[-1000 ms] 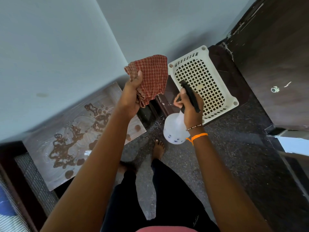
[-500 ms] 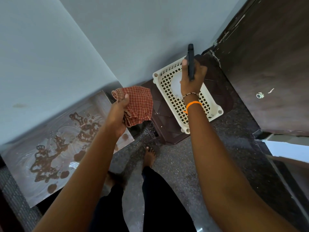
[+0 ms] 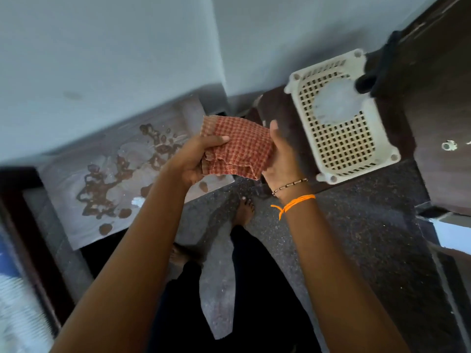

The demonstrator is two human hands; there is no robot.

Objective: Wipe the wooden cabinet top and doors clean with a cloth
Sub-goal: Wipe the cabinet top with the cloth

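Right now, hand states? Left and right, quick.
Left hand: closed on the red checked cloth, thumb on top.
Right hand: fingers fairly straight, touching the cloth's right edge; no clear grip.

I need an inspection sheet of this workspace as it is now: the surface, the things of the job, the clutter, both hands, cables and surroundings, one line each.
Surface: wooden cabinet top carries brown wet patches and pale swirl marks.
Job's things: red checked cloth is crumpled, held in the air between both hands, above the cabinet's right corner.
Clutter: white lattice basket stands on a dark stool; a spray bottle rests in it, blurred.
Grippers: left hand grips the cloth, thumb on top; right hand touches its right edge with straight fingers.
Cables: nothing seen.
Surroundings: pale wall behind, dark speckled floor, dark wooden door at right.
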